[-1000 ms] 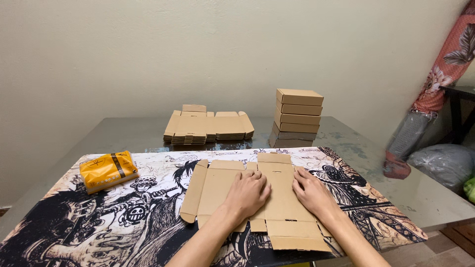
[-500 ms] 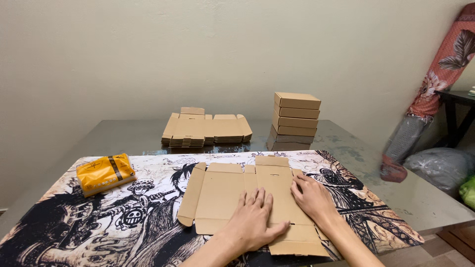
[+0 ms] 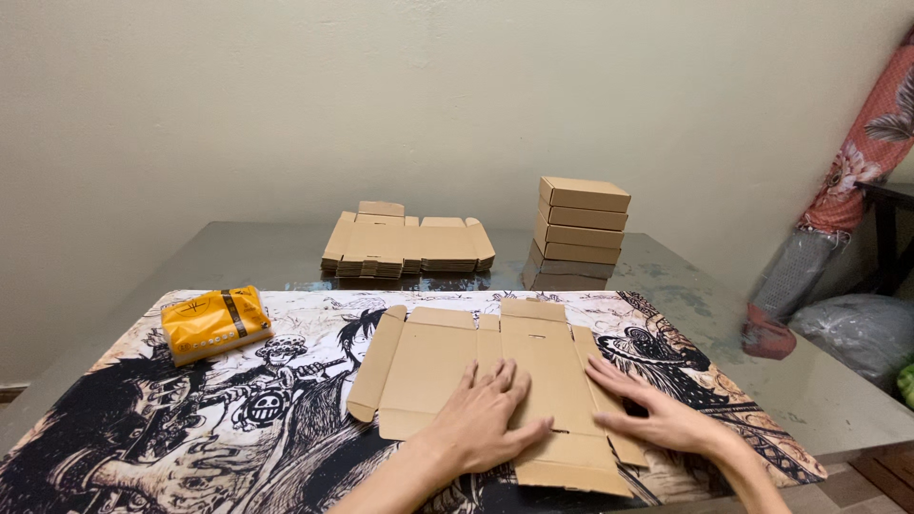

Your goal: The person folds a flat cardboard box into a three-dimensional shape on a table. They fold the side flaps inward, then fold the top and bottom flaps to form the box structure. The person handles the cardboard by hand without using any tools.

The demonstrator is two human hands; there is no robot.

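Flat cardboard box blank (image 3: 447,357) lies lower centre of frame on the printed mat (image 3: 190,428). Left hand (image 3: 486,419) and right hand (image 3: 657,414) press it, fingers spread flat, gripping nothing.

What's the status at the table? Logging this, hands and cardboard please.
Left hand flat on the unfolded cardboard box, empty. Right hand flat on its right flap, empty. Yellow packet well clear, left.

Left hand (image 3: 490,414) and right hand (image 3: 657,414) press flat on an unfolded cardboard box blank (image 3: 447,357) atop a printed mat (image 3: 190,419).
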